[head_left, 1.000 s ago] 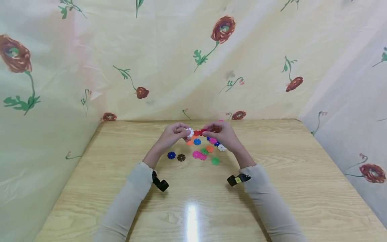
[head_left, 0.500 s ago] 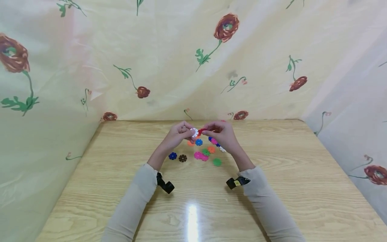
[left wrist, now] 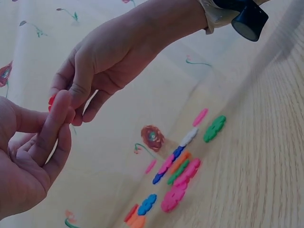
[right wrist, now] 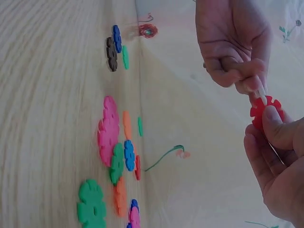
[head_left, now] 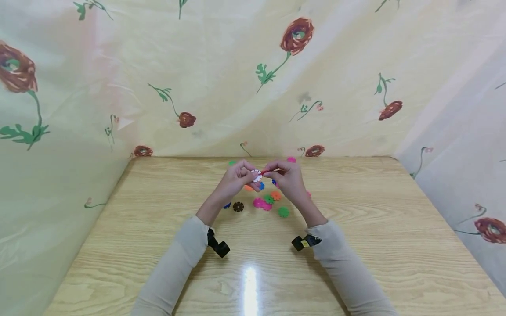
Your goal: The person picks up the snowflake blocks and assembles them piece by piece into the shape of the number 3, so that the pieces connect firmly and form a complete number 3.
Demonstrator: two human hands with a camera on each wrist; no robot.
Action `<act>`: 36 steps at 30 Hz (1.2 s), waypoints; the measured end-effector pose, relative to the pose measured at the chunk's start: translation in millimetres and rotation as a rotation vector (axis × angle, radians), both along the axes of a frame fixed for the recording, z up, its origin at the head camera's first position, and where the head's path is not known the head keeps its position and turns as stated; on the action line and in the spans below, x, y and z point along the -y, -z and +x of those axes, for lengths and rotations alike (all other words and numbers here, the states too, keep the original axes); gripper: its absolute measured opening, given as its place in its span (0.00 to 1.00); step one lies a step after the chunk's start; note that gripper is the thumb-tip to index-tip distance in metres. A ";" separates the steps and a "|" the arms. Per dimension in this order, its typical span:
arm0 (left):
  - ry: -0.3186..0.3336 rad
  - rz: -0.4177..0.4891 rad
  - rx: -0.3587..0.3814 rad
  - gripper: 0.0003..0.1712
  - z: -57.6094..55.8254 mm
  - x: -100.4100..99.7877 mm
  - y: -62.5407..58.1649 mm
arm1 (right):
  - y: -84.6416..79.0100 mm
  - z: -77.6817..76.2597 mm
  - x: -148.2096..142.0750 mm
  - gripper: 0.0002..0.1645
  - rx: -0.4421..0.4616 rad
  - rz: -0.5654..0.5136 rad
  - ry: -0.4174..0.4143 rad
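Observation:
Above the far part of the table, my left hand (head_left: 237,180) pinches a white notched disc (head_left: 257,176) between thumb and fingers. My right hand (head_left: 287,177) pinches a red notched disc (right wrist: 258,113), which looks edge-on from the head. In the right wrist view, the white disc (right wrist: 262,93) meets the red one's notched rim; how deep they fit together is hidden by fingertips. Below the hands lie more flower-shaped discs: pink (head_left: 258,203), green (head_left: 283,212), orange (head_left: 275,195) and brown (head_left: 238,206).
Wood-grain table (head_left: 253,245) under the arms, with a flower-print sheet (head_left: 221,79) rising behind and at both sides. Beyond the hands, a pink disc (head_left: 291,159) and a green disc (head_left: 232,163) lie near the back edge. A blue disc (left wrist: 147,204) lies among the others.
My hands have come closer together, the left moving right. The red piece has turned from a broad view to edge-on and now meets the white disc.

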State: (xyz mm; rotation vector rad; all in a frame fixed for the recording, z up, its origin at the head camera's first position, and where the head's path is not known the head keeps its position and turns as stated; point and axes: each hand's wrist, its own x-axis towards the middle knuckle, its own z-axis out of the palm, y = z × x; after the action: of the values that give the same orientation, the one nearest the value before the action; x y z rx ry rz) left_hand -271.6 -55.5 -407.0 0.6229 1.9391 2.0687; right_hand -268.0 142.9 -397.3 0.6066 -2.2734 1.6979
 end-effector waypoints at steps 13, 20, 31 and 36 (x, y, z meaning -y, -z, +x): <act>0.006 -0.128 0.079 0.12 -7.2 14.1 -1.1 | -4.8 -8.1 -9.8 0.15 0.178 0.191 -0.104; -0.044 -0.138 0.132 0.13 -13.4 25.9 -2.0 | -8.0 -16.0 -31.8 0.22 0.220 0.436 -0.215; -0.020 -0.111 0.162 0.14 -18.1 28.2 3.8 | 16.0 -27.5 -39.3 0.18 0.272 0.785 -0.388; -0.016 -0.101 0.186 0.14 -17.4 26.3 7.3 | 28.0 -26.4 -32.4 0.17 0.295 0.823 -0.375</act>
State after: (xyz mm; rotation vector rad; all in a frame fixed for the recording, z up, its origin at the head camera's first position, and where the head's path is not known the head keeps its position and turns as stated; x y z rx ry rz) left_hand -289.0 -81.8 -414.2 0.3803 1.9330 1.9469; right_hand -294.4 175.4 -425.2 1.0412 -3.2376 0.9313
